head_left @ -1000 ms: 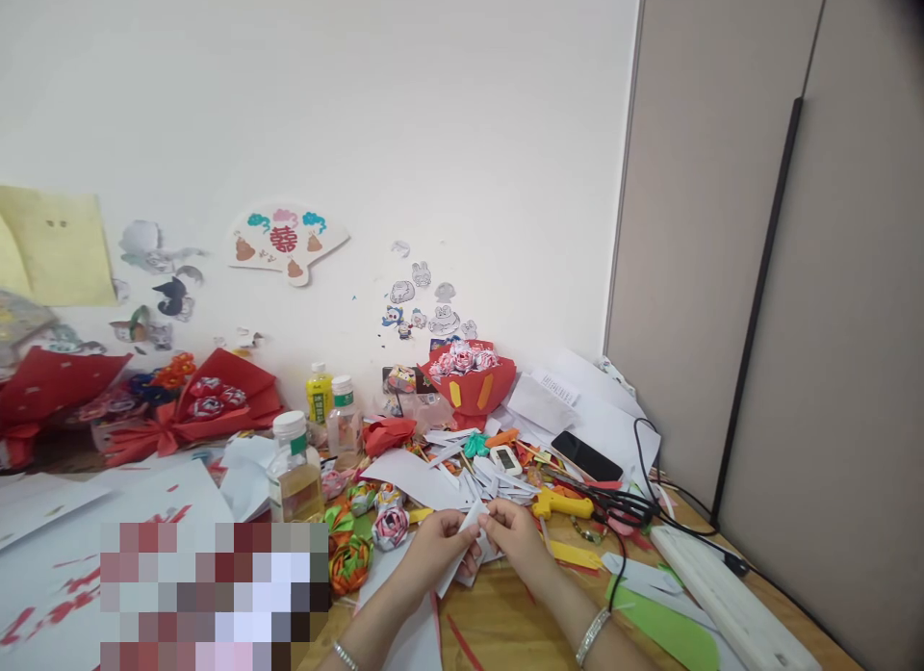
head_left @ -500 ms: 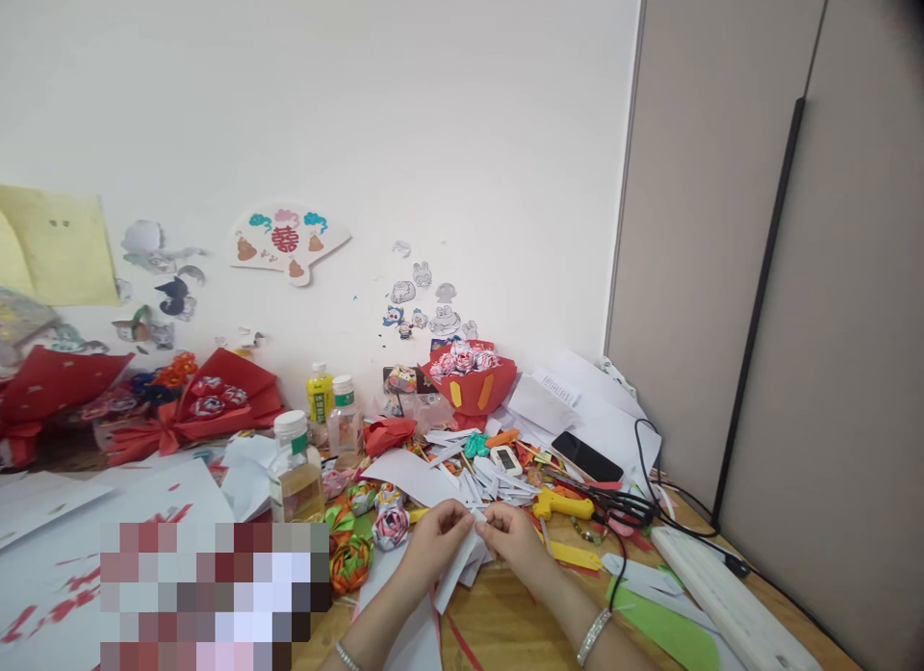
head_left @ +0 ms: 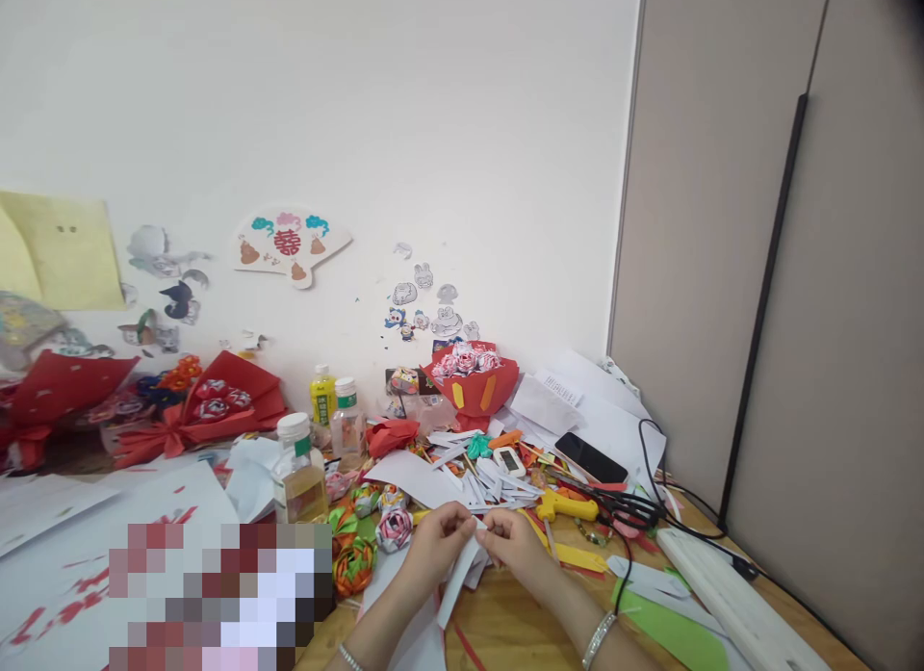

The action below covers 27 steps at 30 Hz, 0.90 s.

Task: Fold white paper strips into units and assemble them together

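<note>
Between my two hands is a white paper strip, its long end hanging down toward the table's front. My left hand pinches the upper end between thumb and fingers. Close beside it, my right hand pinches the same end, thumb nearly against the other thumb. Behind the hands lies a heap of folded white paper strips. To the left are folded paper flowers, one pink and white and one orange and green. The exact fold at my fingertips is too small to make out.
A yellow glue gun with a black cable lies right of my hands, near a phone and a white power strip. Bottles stand at left. A red-wrapped bouquet stands at the back. A pixelated patch covers the lower left.
The strip's hanging end has swung slightly and shows more of its flat face. Both hands stay pinched together in nearly the same place. The whole view has shifted a little.
</note>
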Tool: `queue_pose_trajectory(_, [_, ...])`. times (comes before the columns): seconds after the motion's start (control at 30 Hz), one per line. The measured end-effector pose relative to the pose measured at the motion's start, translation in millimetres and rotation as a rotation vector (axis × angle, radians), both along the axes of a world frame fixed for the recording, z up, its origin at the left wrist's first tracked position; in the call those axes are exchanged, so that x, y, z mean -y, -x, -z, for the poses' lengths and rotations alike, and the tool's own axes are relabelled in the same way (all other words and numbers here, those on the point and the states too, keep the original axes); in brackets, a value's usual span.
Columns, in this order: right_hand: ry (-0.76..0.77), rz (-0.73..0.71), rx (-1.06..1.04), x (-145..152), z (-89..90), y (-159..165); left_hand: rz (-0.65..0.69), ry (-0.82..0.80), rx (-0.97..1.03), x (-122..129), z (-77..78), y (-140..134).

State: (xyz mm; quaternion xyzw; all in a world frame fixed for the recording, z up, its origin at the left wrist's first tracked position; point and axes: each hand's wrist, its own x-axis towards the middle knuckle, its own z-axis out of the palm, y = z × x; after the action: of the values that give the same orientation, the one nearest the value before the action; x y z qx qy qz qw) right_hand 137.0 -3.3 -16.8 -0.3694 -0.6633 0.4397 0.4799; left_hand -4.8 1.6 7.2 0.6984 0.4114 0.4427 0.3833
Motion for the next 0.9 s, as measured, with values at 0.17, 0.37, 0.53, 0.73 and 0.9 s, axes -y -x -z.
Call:
queue_pose_trajectory(0.17, [-0.003, 0.009, 0.005, -2, 1.1, -1, 0.013, 0.12, -0.007, -1, 0.8, 1])
queue_pose_trajectory(0.37, [-0.069, 0.118, 0.071, -5, 4.7, -4, -0.037, 0.08, -0.087, 1, -2.3, 2])
queue_pose_trajectory(0.53, [-0.096, 0.202, 0.105, -7, 6.4, -5, -0.011, 0.185, -0.08, 3, -3.4, 1])
queue_pose_trajectory(0.73, [-0.112, 0.263, 0.126, -9, 5.5, -7, -0.016, 0.232, -0.066, 4, -2.7, 0])
queue_pose_trajectory(0.9, [-0.137, 0.36, 0.135, -14, 5.6, -10, 0.094, 0.315, -0.088, 4, 2.3, -1])
